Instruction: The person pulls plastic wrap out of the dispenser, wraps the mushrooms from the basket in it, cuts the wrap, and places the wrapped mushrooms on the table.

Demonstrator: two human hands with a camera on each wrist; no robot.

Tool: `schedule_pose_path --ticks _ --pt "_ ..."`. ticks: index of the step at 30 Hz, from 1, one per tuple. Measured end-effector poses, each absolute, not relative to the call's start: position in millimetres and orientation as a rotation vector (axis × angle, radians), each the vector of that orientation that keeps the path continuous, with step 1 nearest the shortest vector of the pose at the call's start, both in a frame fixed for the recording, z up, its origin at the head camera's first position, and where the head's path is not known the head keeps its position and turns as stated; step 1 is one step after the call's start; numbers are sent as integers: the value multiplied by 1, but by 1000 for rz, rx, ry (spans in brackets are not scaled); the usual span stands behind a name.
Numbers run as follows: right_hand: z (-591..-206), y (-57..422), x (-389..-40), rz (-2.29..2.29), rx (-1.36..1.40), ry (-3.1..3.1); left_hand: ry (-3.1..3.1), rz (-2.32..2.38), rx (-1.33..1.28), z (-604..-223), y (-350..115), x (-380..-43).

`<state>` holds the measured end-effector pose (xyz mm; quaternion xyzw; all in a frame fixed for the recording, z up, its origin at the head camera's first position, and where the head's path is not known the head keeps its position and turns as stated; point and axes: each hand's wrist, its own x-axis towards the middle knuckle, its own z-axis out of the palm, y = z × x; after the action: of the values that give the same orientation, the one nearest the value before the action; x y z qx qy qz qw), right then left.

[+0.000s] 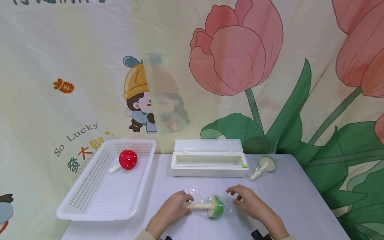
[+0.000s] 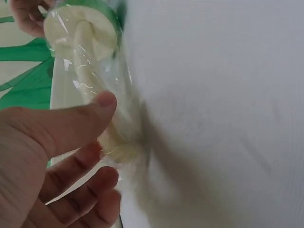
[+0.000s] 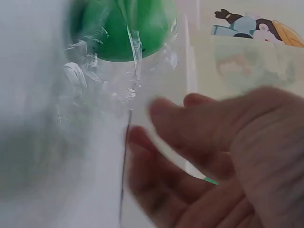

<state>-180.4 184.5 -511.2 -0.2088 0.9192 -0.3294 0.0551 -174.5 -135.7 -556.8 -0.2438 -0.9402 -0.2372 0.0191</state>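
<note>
A toy mushroom with a green cap and cream stem point(image 1: 217, 207) lies sideways in a clear plastic bag, near the front of the table. My left hand point(image 1: 173, 207) pinches the bagged stem end between thumb and fingers, as the left wrist view shows close up, with the cap point(image 2: 102, 28) at the far end. To the right of the cap is my right hand point(image 1: 249, 202), its fingers loosely bent and holding nothing. In the right wrist view that hand point(image 3: 209, 152) is apart from the bag's crinkled plastic point(image 3: 114, 85).
At left stands a white perforated basket point(image 1: 132, 216) with a red, white-dotted toy mushroom point(image 1: 128, 160) inside. A white lidded box point(image 1: 207, 172), lid raised, sits at the back. Beside it lies another bagged green-capped mushroom point(image 1: 264, 165). A printed cloth point(image 1: 168, 26) hangs behind the table.
</note>
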Motion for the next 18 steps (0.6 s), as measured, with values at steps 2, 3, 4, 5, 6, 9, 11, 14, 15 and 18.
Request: schedule_pose_path --ticks 2,3,4,5,6,9,11,14,15,18 --pt "-516 187 -179 -1027 -712 2622 -2905 -747 -798 -557 -134 -174" --pt "-519 188 -179 -1042 -733 2558 -2896 -745 -816 -557 -134 -174" --pt "-523 187 -179 -1055 -740 2517 -2889 -743 -826 -557 -133 -173" --pt "-527 186 -178 -1066 -747 2496 -2888 -751 -828 -557 -133 -173" --pt "-530 185 -178 -1074 -746 2493 -2890 -754 -827 -557 -132 -173" --pt "-534 180 -178 -1064 -735 2608 -2922 -761 -802 -555 -132 -174" --pt "-532 178 -179 -1074 -740 2728 -2942 -764 -782 -553 -132 -175" --pt "-526 177 -179 -1133 -797 2826 -2941 -727 -748 -553 -133 -176" --pt "-524 177 -180 -1149 -839 2820 -2932 -720 -740 -553 -133 -176" --pt "-524 176 -179 -1178 -944 2676 -2908 -749 -730 -554 -132 -176"
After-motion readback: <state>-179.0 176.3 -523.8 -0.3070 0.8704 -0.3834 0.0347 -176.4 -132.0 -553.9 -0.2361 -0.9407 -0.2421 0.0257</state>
